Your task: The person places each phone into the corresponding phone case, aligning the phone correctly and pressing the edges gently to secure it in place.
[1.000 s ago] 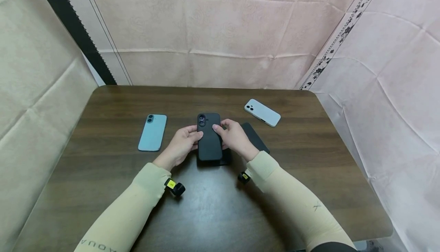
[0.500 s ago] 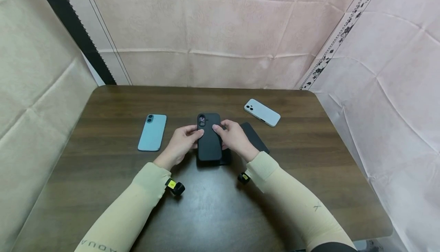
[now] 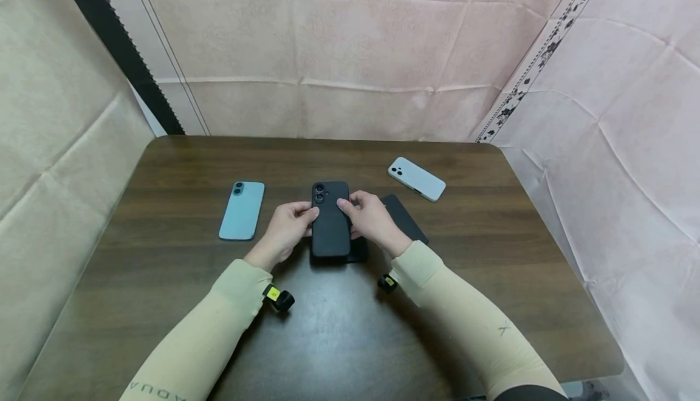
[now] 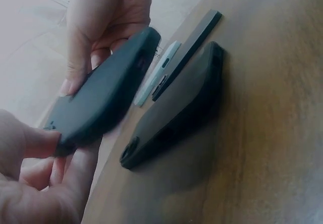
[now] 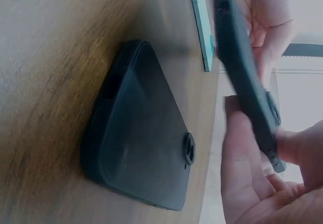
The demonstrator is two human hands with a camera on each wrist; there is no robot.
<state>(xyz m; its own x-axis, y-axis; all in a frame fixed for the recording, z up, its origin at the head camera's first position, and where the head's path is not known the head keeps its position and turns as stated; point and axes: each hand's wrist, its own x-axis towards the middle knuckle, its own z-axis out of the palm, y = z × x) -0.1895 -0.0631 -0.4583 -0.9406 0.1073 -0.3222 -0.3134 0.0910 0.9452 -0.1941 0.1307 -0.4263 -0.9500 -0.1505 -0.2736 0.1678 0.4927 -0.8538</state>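
Note:
Both hands hold a matte black phone [image 3: 330, 226] up off the table, its camera side towards the head view. My left hand [image 3: 285, 229] pinches its left edge, thumb on the back and fingers behind. On the opposite edge my right hand [image 3: 376, 223] grips it the same way, as the right wrist view also shows. Beneath it lies a second black phone or phone case [image 5: 136, 128] with a raised camera ring; which of the two it is, I cannot tell. From above, the held phone mostly hides it. The held phone's front face is hidden in the head view.
Left of the hands, a light blue phone [image 3: 242, 211] lies back up. A white phone [image 3: 417, 178] rests slantwise at the back right. Another dark slab [image 3: 404, 220], phone-sized, lies partly behind the right hand. The brown table [image 3: 465, 304] meets hung cloth at the back and sides.
The held black phone has shifted very slightly left and tilted a little. Both hands keep their grip, and the other phones stay where they were.

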